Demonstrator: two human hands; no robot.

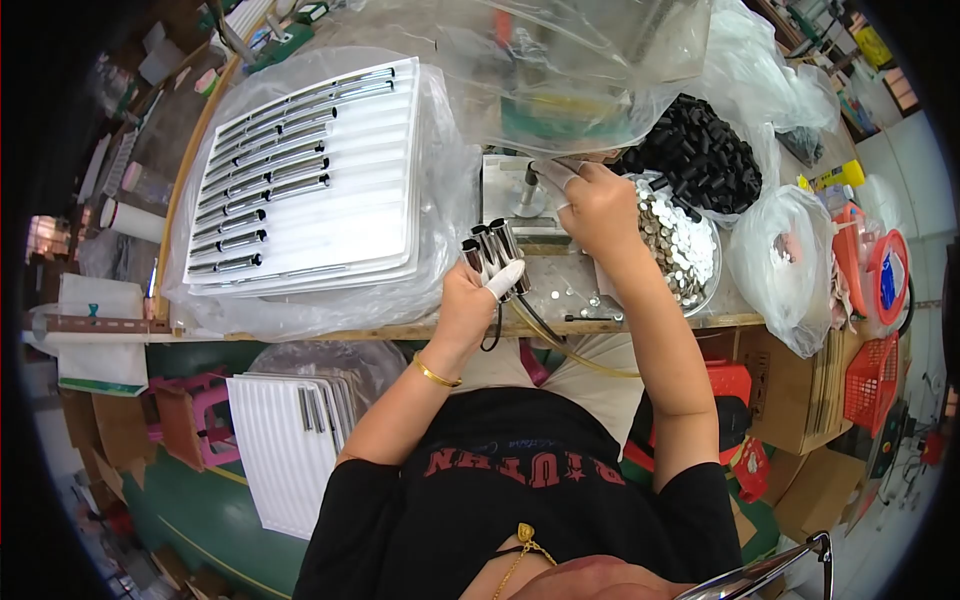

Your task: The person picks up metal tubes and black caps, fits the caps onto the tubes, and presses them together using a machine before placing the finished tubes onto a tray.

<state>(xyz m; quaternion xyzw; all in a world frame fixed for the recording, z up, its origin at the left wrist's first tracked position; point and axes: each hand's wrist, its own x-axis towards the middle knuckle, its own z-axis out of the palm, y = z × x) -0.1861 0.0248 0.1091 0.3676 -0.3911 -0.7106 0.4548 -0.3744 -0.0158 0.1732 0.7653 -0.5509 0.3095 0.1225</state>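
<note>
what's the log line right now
left hand: holding shiny tubes | right hand: at metal post, grip unclear | white tray: more tubes | right side: black pieces, silver discs

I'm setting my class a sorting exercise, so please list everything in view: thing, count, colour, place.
Held tubes: at least three, silver with black ends, left hand
Tray tubes: many, silver and black, on the upper trays
Upper trays: a stack, white, bench left
Lower trays: a stack, white, below bench
Black pieces: a heap, bench right
Discs: many, silver, container beside the heap
Hose: one, yellow, below hands
Basket: one, red, far right
Stool: one, pink, lower left
Background items: too small to count
Left hand: one, white-covered fingertip, bench front
Right hand: one, white-covered fingertips, near the discs
</note>
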